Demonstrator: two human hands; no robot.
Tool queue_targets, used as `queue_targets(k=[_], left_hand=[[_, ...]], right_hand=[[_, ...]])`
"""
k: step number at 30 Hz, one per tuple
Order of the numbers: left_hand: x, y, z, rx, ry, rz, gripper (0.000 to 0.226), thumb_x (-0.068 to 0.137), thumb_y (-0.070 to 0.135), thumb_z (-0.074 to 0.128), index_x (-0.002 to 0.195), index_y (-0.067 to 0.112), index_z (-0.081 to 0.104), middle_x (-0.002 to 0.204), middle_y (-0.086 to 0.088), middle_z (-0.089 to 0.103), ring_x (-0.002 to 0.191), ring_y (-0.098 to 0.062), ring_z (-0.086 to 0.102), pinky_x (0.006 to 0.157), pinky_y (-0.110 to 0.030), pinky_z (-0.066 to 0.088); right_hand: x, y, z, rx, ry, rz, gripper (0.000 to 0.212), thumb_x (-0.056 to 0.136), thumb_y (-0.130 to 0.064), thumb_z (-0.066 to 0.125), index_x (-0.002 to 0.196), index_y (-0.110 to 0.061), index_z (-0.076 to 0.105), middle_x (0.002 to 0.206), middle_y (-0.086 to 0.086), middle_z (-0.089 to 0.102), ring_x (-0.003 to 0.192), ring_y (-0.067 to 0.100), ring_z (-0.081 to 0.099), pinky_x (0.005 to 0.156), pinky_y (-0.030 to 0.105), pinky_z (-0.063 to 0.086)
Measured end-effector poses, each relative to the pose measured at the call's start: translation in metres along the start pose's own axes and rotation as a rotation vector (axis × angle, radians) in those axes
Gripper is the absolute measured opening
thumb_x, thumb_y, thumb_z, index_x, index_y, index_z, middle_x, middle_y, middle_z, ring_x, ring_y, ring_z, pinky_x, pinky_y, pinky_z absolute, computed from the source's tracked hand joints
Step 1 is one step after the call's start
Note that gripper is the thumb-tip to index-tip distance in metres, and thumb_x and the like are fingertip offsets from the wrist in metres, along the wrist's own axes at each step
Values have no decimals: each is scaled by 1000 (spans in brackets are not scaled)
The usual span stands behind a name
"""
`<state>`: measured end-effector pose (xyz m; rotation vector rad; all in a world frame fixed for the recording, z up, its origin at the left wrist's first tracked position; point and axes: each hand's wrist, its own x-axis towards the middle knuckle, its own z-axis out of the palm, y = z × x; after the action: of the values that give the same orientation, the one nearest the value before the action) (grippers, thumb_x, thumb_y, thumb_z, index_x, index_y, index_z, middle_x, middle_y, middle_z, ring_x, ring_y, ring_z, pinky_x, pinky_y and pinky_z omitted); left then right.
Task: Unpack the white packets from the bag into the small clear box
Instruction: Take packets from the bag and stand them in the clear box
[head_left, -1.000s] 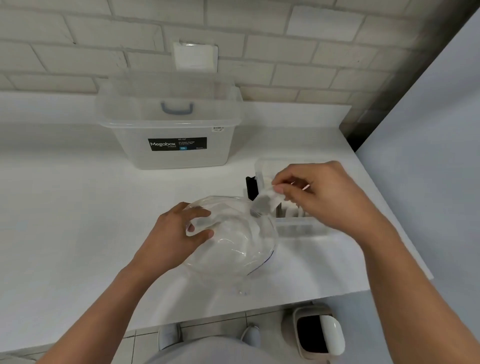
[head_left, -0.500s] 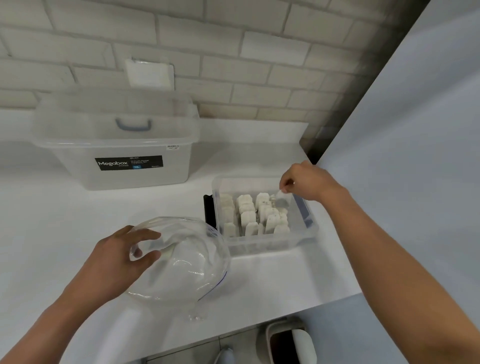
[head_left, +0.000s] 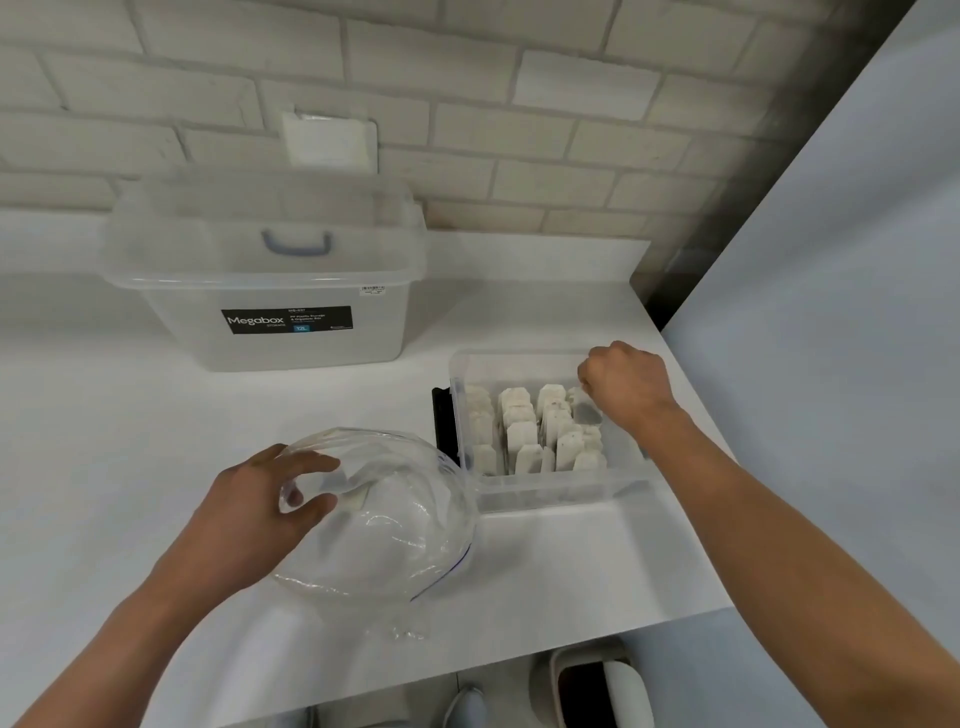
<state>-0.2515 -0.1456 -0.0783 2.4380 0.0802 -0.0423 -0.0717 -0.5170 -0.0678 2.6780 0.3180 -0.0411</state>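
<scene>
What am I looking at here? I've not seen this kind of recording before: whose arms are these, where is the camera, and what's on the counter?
There is no machine here. These are a person's two bare arms, filmed by one wide-angle camera worn on the head and looking forward and down, which is why the arms enter from the bottom edge. On the white counter a large clear Megabox tub stands by the brick wall. A small clear box sits nearer the right edge, with rows of white packets standing upright inside. The left hand grips the open mouth of a clear plastic bag lying on the counter. The right hand reaches into the box's far right corner and appears to pinch a greyish packet by its top, though that part is blurred.
</scene>
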Motion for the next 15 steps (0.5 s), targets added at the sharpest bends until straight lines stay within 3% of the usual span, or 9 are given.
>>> queue_targets(k=[5, 9, 10, 12, 13, 15], left_hand=[[3, 1, 0, 18, -1, 3, 36, 88, 12, 71, 117, 32, 72, 85, 10, 60, 74, 1, 59, 67, -3, 36], [3, -1, 0, 19, 30, 30, 38, 89, 6, 67, 119, 28, 72, 85, 7, 58, 74, -1, 58, 68, -6, 38], [3, -1, 0, 22, 35, 47, 38, 88, 5, 67, 119, 27, 72, 85, 8, 57, 73, -3, 58, 69, -11, 40], [3, 0, -1, 32, 47, 77, 38, 88, 4, 67, 120, 25, 72, 86, 11, 55, 72, -7, 58, 72, -19, 41], [3, 1, -1, 36, 56, 90, 39, 88, 4, 67, 121, 24, 71, 86, 12, 53, 72, -9, 57, 73, -21, 41], [3, 3, 0, 43, 67, 115, 39, 88, 3, 66, 122, 22, 70, 90, 12, 52, 74, -12, 57, 74, -21, 41]], right_hand=[[-24, -5, -30, 360, 263, 118, 18, 95, -26, 69, 110, -20, 77, 100, 2, 74, 91, 25, 67, 70, 32, 50], [-80, -55, -94, 942, 521, 47, 12, 91, -26, 74, 101, -21, 79, 85, -8, 73, 68, 10, 64, 73, 22, 54], [-94, -74, -109, 1146, 483, -34, 9, 89, -22, 77, 98, -22, 80, 83, -11, 74, 70, 10, 66, 72, 18, 53], [-114, -116, -127, 1405, 240, -229, 9, 89, -18, 78, 96, -22, 81, 87, -13, 77, 79, 7, 71, 76, 18, 55], [-116, -137, -127, 1387, 90, -337, 11, 91, -19, 76, 99, -23, 81, 92, -14, 77, 84, 4, 71, 79, 18, 56], [-108, -178, -111, 1118, -90, -501, 16, 96, -20, 68, 106, -23, 80, 101, -11, 78, 92, 4, 69, 84, 22, 54]])
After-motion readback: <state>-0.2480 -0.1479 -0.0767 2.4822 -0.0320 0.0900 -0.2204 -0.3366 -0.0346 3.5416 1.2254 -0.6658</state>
